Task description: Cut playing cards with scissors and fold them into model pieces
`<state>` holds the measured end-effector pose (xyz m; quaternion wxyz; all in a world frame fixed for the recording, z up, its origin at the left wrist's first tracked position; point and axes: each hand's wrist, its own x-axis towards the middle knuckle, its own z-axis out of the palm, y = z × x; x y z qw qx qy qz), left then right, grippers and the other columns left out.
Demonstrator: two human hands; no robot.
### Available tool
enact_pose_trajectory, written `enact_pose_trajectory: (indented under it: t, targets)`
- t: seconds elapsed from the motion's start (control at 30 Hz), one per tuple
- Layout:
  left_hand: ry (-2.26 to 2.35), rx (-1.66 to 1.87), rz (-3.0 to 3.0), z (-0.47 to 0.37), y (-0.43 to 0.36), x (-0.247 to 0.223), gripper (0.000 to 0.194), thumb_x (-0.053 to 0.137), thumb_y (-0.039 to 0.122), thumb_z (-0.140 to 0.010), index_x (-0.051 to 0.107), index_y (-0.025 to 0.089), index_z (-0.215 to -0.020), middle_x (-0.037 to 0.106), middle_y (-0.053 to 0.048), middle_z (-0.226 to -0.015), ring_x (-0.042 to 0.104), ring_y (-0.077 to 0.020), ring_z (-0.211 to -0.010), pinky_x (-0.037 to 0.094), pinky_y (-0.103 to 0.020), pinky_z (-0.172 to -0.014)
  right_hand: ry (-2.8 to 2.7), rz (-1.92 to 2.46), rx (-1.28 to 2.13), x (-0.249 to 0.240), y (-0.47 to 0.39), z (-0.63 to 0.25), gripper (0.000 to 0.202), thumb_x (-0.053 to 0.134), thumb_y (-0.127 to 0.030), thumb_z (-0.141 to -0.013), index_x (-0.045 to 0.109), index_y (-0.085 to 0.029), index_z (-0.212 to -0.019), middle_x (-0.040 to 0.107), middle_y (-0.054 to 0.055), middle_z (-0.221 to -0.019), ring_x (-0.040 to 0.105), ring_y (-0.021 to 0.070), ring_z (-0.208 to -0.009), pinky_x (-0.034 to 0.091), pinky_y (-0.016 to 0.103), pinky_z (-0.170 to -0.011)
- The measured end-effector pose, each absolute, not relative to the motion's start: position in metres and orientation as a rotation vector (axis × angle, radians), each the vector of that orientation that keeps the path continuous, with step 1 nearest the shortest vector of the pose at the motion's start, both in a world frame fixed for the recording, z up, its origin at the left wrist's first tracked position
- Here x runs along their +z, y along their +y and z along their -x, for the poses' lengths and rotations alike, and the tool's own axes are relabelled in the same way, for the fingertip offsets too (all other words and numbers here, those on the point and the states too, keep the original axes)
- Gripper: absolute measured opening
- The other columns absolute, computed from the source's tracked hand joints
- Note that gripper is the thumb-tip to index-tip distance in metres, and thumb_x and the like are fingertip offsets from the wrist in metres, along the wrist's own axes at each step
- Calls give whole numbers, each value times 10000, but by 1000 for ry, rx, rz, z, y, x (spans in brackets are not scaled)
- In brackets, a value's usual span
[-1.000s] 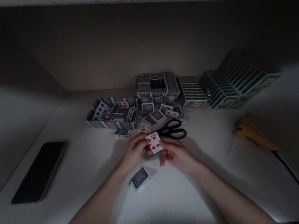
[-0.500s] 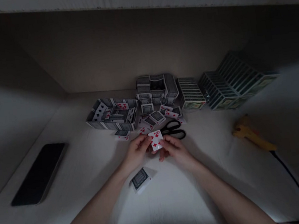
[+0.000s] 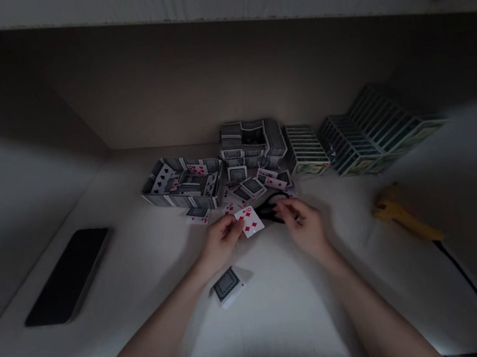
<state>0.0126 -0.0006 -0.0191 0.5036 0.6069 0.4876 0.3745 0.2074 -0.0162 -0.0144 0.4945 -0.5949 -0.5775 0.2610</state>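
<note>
A playing card (image 3: 251, 222), a diamond card with its face up, is pinched at its left edge between the thumb and fingers of my left hand (image 3: 221, 240). My right hand (image 3: 305, 225) is at the black-handled scissors (image 3: 265, 210), its curled fingers closed at the handle loops and partly covering them. The scissors' blades are hidden behind the held card. Just past my hands lies a loose heap of playing cards (image 3: 253, 186), some face up and some face down. Closer to me, a bent card (image 3: 227, 285) rests with its patterned back up.
An open box made of cards (image 3: 180, 202) stands back left, beside a card-built structure (image 3: 275, 138). Slatted green-and-white structures (image 3: 307, 149) stand back right. A phone (image 3: 67, 277) lies left; a yellow glue gun (image 3: 406, 221) with a cord lies right. A shelf edge (image 3: 217, 14) hangs overhead.
My right hand has let go of the diamond card and moved right to the scissors' handles. My left hand keeps the card, which has tilted slightly.
</note>
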Motion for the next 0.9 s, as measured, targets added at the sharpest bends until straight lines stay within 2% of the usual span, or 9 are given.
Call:
enact_pose_trajectory:
  t: [0.07, 0.2, 0.3, 0.4, 0.6, 0.73, 0.9]
  targets:
    - [1198, 912, -1470, -12, 1, -19, 299, 499, 403, -777, 532, 156, -612, 517, 21, -543, 469, -100, -533, 348, -217, -521, -1456, 1466, 532, -16, -11, -220, 207, 497, -256, -794, 616, -193, -951, 674, 71, -940, 629, 189, -844, 490, 333, -759]
    - [1253, 947, -1482, -11, 3, -16, 284, 500, 372, -773, 514, 161, -583, 503, 26, -529, 460, -100, -522, 345, -219, -516, -1770, 1520, 522, -17, -9, -232, 389, 483, -113, -722, 563, -213, -1089, 637, 67, -1052, 588, 209, -974, 470, 367, -838]
    - [1307, 976, -1494, -10, 5, -14, 277, 494, 347, -774, 505, 165, -566, 498, 27, -513, 461, -103, -518, 342, -220, -515, -1947, 1487, 461, -19, -9, -232, 473, 480, -79, -705, 525, -212, -1157, 593, 78, -1134, 544, 213, -1049, 436, 366, -902]
    - [1342, 993, -1522, -9, 6, -14, 262, 492, 341, -774, 510, 166, -581, 504, 24, -526, 466, -106, -529, 337, -219, -512, -2015, 1470, 417, -22, -8, -230, 459, 469, -93, -742, 505, -189, -1190, 575, 96, -1164, 513, 217, -1088, 412, 370, -926]
    - [1380, 982, -1797, -7, 2, -17, 227, 468, 304, -801, 519, 172, -624, 517, 12, -608, 468, -107, -588, 334, -217, -551, -2039, 1624, 354, -22, -7, -229, 379, 561, -176, -731, 543, -214, -1108, 645, 74, -1003, 542, 256, -989, 369, 454, -867]
    - [1303, 963, -1996, -9, -6, -12, 203, 455, 281, -816, 531, 181, -656, 523, -12, -647, 488, -131, -645, 350, -240, -602, -2024, 1629, 336, -18, -10, -224, 257, 572, -140, -698, 570, -196, -948, 639, 81, -958, 551, 257, -932, 344, 433, -840]
    - [1277, 1101, -1963, -8, -15, -3, 212, 454, 294, -822, 509, 194, -642, 498, -12, -630, 469, -138, -639, 350, -261, -629, -1878, 1561, 328, -17, -12, -223, 199, 531, -116, -705, 524, -207, -883, 628, 82, -950, 548, 257, -919, 295, 450, -867]
